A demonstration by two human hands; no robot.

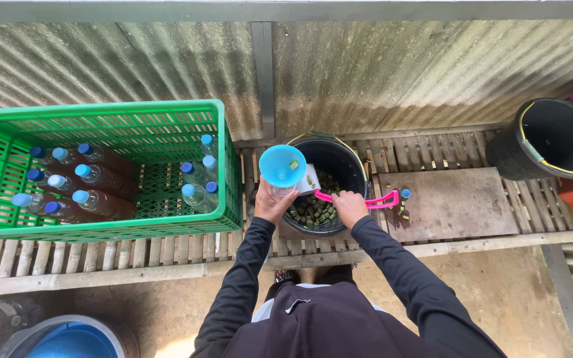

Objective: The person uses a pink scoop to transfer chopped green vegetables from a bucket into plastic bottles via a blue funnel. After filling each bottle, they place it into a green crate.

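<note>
A: Hands first — what does each one hold?

B: The left hand (272,204), just left of the frame's centre, is wrapped around a clear plastic bottle (282,190) with a blue funnel (282,166) sitting in its mouth. A green piece lies inside the funnel. The right hand (350,207) is closed around the handle of a pink scoop (366,199), which lies across the rim of the black bucket (359,166).

A: And the bucket itself?

B: It stands at the centre of the frame on a slatted wooden bench (167,248) and holds chopped green pieces (313,211). The bottle and funnel hang over its left rim.

A: What sits to the right of it?

B: A flat brown board (459,202), with a small blue cap (405,193) and a few green bits near the scoop's end. Further right, in the upper right of the frame, is a second black bucket (545,139).

A: And to the left?

B: A green plastic crate (101,119), just beside the bucket, filling the left half of the frame. Blue-capped bottles (94,176) lie and stand inside it, some with dark liquid.

A: Behind all this?

B: A corrugated metal wall (399,73) across the top of the frame.
</note>
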